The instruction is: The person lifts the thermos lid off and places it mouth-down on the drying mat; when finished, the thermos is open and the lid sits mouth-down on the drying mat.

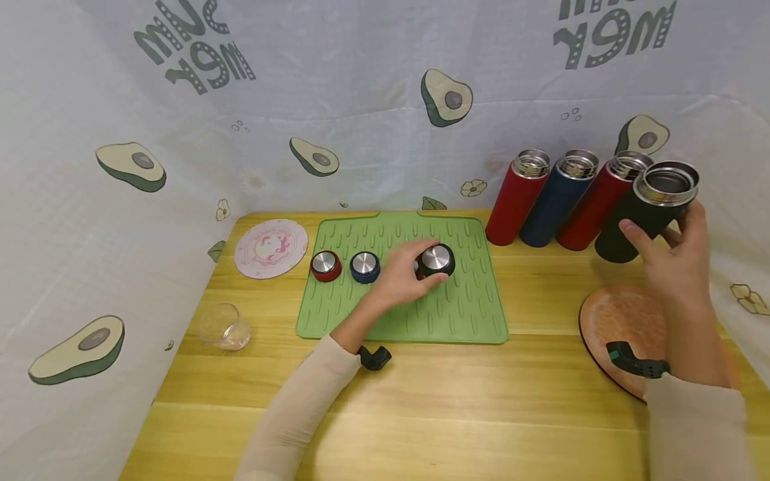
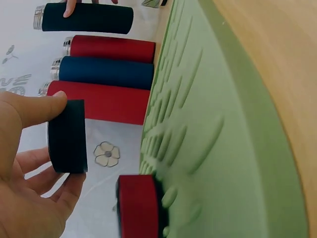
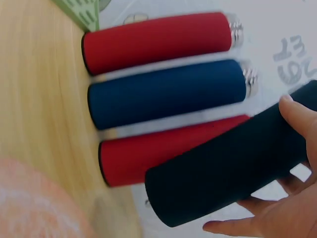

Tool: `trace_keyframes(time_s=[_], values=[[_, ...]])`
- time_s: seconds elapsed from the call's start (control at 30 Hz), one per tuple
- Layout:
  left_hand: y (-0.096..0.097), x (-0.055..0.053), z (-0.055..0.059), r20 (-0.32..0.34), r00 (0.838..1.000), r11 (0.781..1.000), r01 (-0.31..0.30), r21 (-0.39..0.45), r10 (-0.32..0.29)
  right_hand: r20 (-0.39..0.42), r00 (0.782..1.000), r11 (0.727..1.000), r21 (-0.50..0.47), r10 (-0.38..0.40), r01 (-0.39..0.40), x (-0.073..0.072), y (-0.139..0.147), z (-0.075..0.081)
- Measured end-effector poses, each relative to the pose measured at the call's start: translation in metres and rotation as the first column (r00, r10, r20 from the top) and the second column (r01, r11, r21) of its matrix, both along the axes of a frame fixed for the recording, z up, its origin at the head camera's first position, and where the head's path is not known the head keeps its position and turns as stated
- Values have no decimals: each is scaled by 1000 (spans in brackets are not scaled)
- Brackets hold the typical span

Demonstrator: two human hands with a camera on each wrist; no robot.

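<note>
My left hand (image 1: 400, 272) pinches a dark bottle lid (image 1: 437, 260) with a silver top between thumb and fingers. In the left wrist view the lid (image 2: 68, 136) is held up off the green mat (image 1: 403, 327). My right hand (image 1: 682, 257) grips a dark thermos bottle (image 3: 223, 166), its steel mouth open and uncapped. This bottle is tilted and overlaps the nearest red bottle (image 3: 168, 148) in the right wrist view. A red lid (image 1: 325, 266) and a blue lid (image 1: 364, 267) lie on the mat, left of my left hand.
Another red bottle (image 1: 517, 200) and a blue bottle (image 1: 558, 200) stand uncapped at the back right. A round orange-brown placemat (image 1: 619, 321) lies under my right forearm. On the left are a pink round mat (image 1: 271, 248) and a clear glass (image 1: 222, 327). A patterned curtain (image 1: 373, 60) backs the table.
</note>
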State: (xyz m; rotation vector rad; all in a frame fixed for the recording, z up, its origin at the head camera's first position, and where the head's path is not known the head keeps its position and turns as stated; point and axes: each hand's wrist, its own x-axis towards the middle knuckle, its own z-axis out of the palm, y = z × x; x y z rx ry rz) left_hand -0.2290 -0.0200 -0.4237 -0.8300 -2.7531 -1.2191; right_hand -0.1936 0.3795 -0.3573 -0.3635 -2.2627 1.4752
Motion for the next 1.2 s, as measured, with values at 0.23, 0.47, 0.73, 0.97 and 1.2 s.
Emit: trace_keyframes(time_s=[0.23,0.47,0.73,0.97,1.2], values=[[19,1,-7,32,999,995,22,-94,-19,49,994,986,-133,-94,99,-20,33,-9],[33,3,-13,64,997,987,62,-149,-53,49,997,940,-336,-52,66,-41,55,-20],[41,3,-25,83,995,982,63,-177,-49,62,996,876,-475,-62,84,-62,67,-31],[44,5,-29,102,994,977,69,-200,-50,97,993,889,-444,-74,109,-66,70,-39],[44,5,-29,106,993,972,66,-226,-43,151,987,912,-397,-47,104,-69,71,-40]])
